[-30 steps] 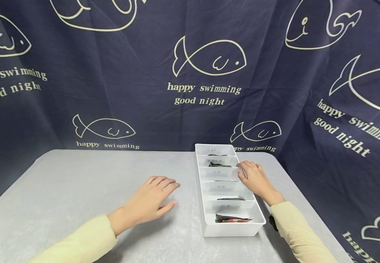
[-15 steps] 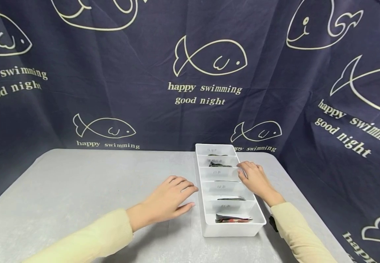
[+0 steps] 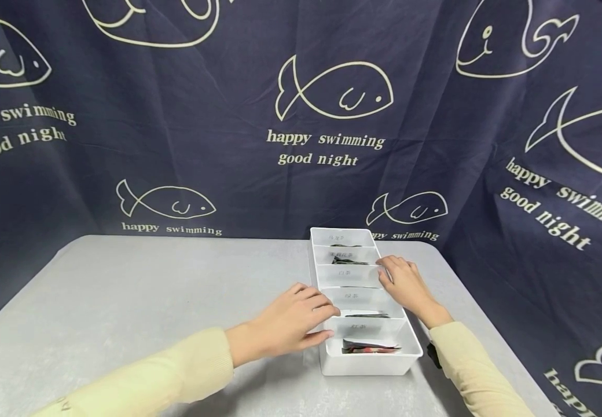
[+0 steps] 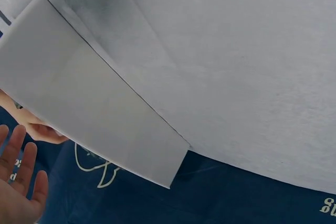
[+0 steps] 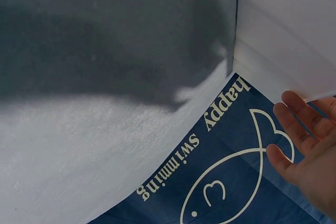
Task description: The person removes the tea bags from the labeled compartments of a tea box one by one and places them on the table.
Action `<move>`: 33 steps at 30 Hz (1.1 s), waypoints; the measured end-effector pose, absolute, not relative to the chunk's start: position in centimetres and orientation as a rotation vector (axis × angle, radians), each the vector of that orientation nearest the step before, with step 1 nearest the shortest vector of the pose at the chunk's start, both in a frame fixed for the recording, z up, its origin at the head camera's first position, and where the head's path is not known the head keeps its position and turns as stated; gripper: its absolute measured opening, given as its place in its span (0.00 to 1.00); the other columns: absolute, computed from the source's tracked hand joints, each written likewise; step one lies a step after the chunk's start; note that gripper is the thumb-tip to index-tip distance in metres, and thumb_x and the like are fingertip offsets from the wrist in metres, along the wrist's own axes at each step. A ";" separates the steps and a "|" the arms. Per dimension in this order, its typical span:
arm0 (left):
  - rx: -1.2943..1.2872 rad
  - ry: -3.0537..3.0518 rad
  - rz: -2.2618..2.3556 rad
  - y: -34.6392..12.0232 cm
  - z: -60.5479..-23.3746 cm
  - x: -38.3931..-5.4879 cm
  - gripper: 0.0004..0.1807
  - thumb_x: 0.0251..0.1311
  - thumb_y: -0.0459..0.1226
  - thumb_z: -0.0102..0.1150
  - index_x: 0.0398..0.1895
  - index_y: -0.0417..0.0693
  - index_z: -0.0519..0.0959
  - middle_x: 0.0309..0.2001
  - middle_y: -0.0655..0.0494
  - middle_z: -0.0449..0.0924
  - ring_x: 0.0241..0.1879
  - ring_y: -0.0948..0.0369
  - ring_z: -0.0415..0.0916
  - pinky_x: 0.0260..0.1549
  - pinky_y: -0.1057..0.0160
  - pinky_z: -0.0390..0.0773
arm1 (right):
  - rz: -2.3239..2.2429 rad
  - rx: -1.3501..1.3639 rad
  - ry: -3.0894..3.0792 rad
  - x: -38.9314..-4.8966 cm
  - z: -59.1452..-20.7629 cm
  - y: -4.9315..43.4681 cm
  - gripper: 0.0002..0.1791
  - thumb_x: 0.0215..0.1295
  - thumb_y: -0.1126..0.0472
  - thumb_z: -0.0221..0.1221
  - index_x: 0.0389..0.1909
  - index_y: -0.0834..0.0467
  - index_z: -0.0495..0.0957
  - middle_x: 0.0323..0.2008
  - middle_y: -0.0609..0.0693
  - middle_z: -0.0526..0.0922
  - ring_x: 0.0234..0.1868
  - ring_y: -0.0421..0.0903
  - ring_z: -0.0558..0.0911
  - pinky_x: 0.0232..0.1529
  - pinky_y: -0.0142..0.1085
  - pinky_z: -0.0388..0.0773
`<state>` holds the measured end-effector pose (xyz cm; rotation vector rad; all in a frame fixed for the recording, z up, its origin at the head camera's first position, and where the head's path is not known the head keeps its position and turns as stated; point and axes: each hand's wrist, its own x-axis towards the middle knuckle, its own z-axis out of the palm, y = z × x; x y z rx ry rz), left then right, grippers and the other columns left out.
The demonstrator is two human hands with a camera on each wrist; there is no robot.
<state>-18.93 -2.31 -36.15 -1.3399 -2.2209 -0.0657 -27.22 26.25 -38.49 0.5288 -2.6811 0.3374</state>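
Note:
A long white divided box [image 3: 371,365] stands right of centre in the head view, its compartments marked with handwritten labels. Red and dark flat packets [image 3: 370,347] lie in its nearest compartment, and thin dark packets [image 3: 349,261] show farther back. My left hand [image 3: 290,322] hovers at the box's left rim, fingers extended and spread, overlapping the front compartments in the head view; the left wrist view shows that hand [image 4: 18,187] beside the rim, holding nothing. My right hand [image 3: 407,285] rests fingertips at the right rim, and the right wrist view shows its fingers [image 5: 295,124] loosely bent there.
A light grey table [image 3: 176,289] carries the box near its right side. Dark blue cloth [image 3: 228,116] printed with white fish and lettering hangs behind the table and along both sides.
My left hand has moved rightward across the table to the box's left rim. The right hand has stayed at the right rim, and the box has not moved.

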 end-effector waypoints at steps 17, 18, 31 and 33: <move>-1.542 -2.262 0.027 0.1 -36.0 -18.9 0.17 0.56 0.53 0.55 0.48 0.63 0.75 0.43 0.72 0.77 0.46 0.69 0.72 0.48 0.68 0.67 | 0.343 0.516 -2.686 -27.2 -38.7 26.3 0.14 0.61 0.62 0.50 0.46 0.64 0.75 0.44 0.59 0.79 0.48 0.58 0.75 0.48 0.54 0.64; -1.549 -2.263 0.032 0.2 -35.9 -18.9 0.18 0.55 0.53 0.56 0.48 0.63 0.75 0.44 0.72 0.77 0.46 0.69 0.71 0.48 0.68 0.67 | 0.342 0.514 -2.686 -27.2 -38.7 26.3 0.14 0.61 0.62 0.50 0.46 0.64 0.75 0.44 0.59 0.79 0.48 0.58 0.75 0.48 0.54 0.64; -1.621 -2.232 0.066 1.5 -36.2 -19.3 0.17 0.49 0.52 0.61 0.45 0.68 0.76 0.40 0.77 0.77 0.40 0.71 0.71 0.40 0.71 0.64 | 0.350 0.514 -2.686 -27.4 -38.7 26.3 0.14 0.62 0.62 0.49 0.46 0.64 0.75 0.45 0.59 0.79 0.48 0.59 0.75 0.47 0.54 0.64; -1.627 -2.235 0.061 1.6 -36.3 -19.4 0.16 0.50 0.51 0.61 0.44 0.69 0.77 0.39 0.77 0.78 0.40 0.71 0.70 0.39 0.71 0.63 | 0.351 0.516 -2.684 -27.4 -38.8 26.3 0.14 0.62 0.62 0.49 0.45 0.64 0.75 0.44 0.59 0.79 0.48 0.59 0.75 0.48 0.54 0.64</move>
